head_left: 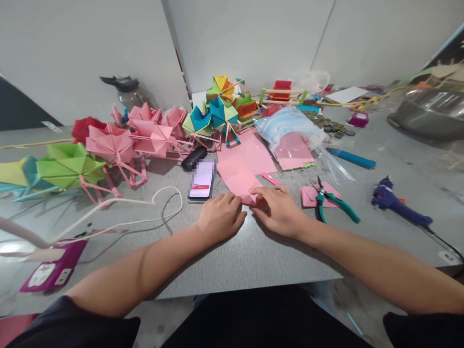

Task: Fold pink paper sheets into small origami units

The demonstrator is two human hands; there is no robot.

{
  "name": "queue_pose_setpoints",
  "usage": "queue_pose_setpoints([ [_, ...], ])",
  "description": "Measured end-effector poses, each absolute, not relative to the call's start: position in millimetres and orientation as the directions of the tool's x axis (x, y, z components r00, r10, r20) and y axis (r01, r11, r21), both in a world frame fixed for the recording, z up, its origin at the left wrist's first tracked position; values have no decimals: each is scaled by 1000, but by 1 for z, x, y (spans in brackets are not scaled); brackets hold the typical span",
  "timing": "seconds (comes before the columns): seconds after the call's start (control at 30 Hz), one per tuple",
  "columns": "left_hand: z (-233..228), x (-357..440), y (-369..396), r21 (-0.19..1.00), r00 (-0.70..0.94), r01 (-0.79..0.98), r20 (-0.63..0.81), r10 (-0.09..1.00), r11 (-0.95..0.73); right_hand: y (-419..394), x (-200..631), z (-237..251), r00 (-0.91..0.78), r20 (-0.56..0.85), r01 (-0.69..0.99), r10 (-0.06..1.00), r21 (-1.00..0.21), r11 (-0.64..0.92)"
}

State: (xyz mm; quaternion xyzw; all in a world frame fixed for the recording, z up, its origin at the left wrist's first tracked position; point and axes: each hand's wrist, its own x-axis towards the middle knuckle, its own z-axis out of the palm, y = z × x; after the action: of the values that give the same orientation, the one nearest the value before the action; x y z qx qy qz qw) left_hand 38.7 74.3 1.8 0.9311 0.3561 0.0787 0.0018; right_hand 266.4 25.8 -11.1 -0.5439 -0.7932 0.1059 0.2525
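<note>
Both hands press down on a folded pink paper lying flat on the grey surface; the left hand is loosely curled with its fingers resting on the paper's near edge, not pinching it, and the right hand lies flatter, its fingers spread over the near right corner; neither hand closes around anything. To crease well, I would judge, the edges should be lined up first, one hand pinning the sheet while the other runs along the fold; the paper sits just right of the phone, most of it beyond the fingertips, only its near edge under them; the green-handled pliers lie well right of the phone, past the right hand, and the paper wheels stand left of the phone and behind it.
</note>
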Motion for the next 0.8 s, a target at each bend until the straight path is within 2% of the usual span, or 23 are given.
queue_pose_setpoints([
  [0.27, 2, 44, 78, 116, 681, 715, 111, 724, -690, 38, 262, -15, -176, 264, 846, 948, -452, 282],
  [0.33, 4, 45, 79, 128, 669, 724, 104, 736, -677, 41, 261, -14, -150, 232, 820, 961, -513, 252],
  [0.47, 6, 47, 77, 95, 672, 726, 109, 732, -681, 44, 257, -13, -114, 169, 626, 979, -753, 203],
  [0.53, 4, 46, 76, 34, 694, 710, 137, 706, -704, 43, 253, -12, -95, 181, 499, 979, -843, 204],
  [0.63, -3, 44, 78, -81, 744, 660, 210, 634, -747, 35, 248, -7, -103, 178, 359, 979, -911, 203],
  [0.73, -10, 38, 81, -152, 784, 597, 319, 533, -788, 24, 251, 0, -174, 188, 314, 967, -920, 236],
  [0.8, -12, 33, 84, -159, 780, 569, 414, 469, -807, 19, 260, 4, -226, 287, 336, 931, -874, 351],
])
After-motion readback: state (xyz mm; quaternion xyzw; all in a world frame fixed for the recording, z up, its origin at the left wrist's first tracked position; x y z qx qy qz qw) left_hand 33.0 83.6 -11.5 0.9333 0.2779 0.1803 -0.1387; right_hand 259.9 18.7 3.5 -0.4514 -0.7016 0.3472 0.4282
